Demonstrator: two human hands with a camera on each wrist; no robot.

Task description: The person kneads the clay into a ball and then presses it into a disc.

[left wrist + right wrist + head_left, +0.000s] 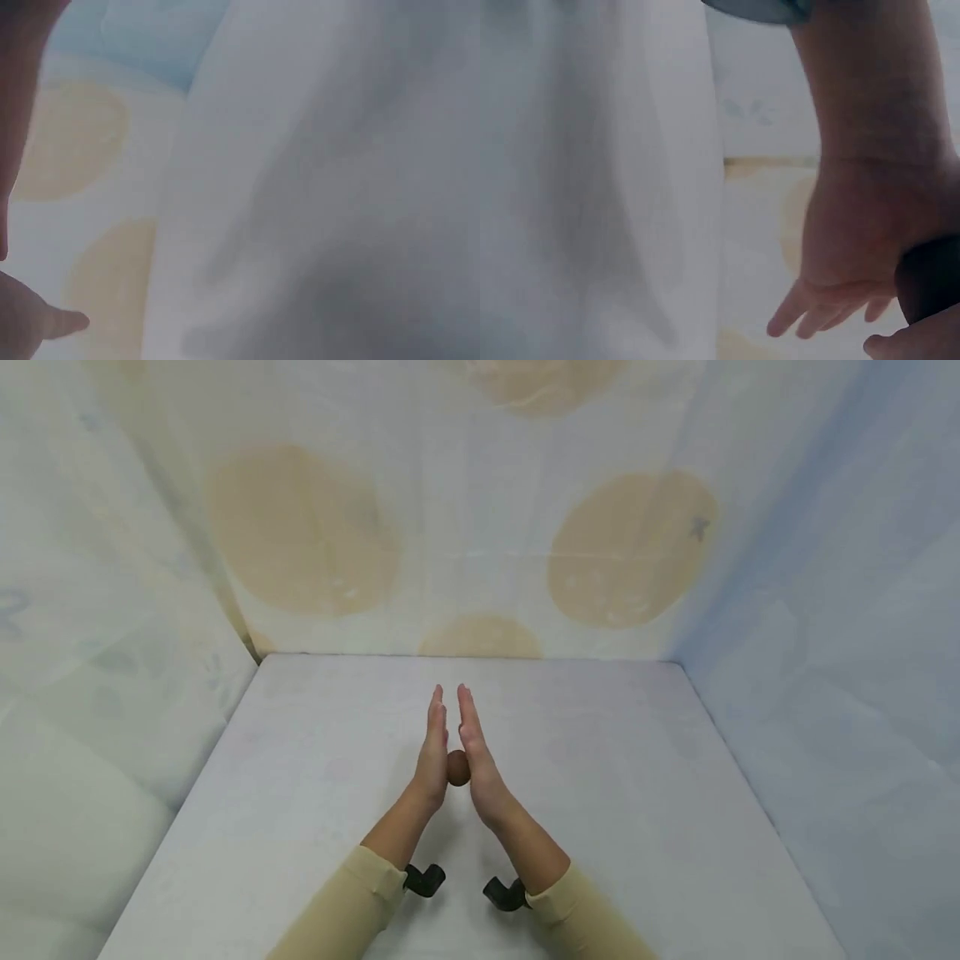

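Two hands meet over the middle of a pale grey surface, palms facing each other and fingers stretched straight forward. The left hand and the right hand press a small brown ball between their palms, near the heels of the hands; only part of the ball shows in the gap, so whether it rests on the surface or is lifted just above it cannot be told. Neither hand curls round the ball: the fingers stay flat and nearly parallel, the fingertips close together but slightly apart.

Both forearms wear beige sleeves, and a black camera mount sits at each wrist.

From the right wrist view, the opposite hand's wrist and spread fingers show from the side, with a dark rounded shape at the lower right edge, likely the ball, though it is too dim to be sure. In the left wrist view only a blurred fingertip and draped cloth appear.

Pale fabric printed with large tan circles hangs behind and on both sides of the surface.
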